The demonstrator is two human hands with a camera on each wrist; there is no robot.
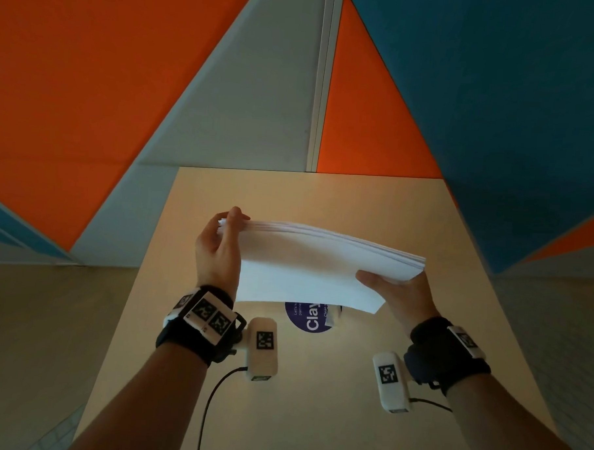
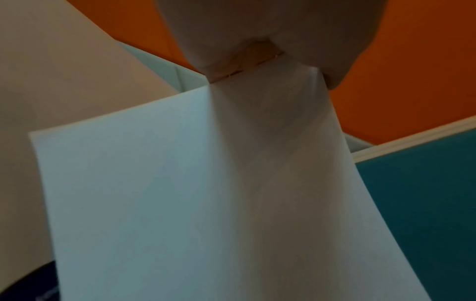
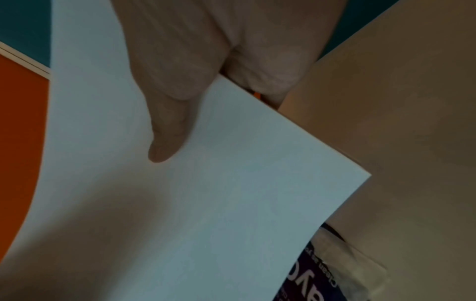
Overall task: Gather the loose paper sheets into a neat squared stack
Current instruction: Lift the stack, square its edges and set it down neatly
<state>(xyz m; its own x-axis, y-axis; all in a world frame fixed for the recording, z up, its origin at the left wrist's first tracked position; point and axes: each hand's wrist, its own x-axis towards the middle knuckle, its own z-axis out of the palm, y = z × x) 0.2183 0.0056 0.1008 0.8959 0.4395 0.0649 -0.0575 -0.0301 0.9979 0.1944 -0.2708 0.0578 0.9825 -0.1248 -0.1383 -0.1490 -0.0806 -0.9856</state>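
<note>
A stack of white paper sheets (image 1: 307, 262) is held up off the beige table (image 1: 315, 395), tilted with its long top edge facing away from me. My left hand (image 1: 220, 242) grips the stack's left end, thumb and fingers pinching the upper corner. My right hand (image 1: 398, 294) holds the right end, its thumb lying flat across the front sheet. In the left wrist view the paper (image 2: 206, 193) curves away below the palm. From the right wrist, the thumb (image 3: 167, 130) presses on the sheet (image 3: 219, 203). The sheet edges look nearly aligned.
A round purple sticker (image 1: 310, 319) with white lettering lies on the table under the stack, partly hidden; it also shows as a sticker (image 3: 311, 281) at the bottom of the right wrist view. Orange, blue and grey wall panels (image 1: 91, 79) enclose the table on three sides.
</note>
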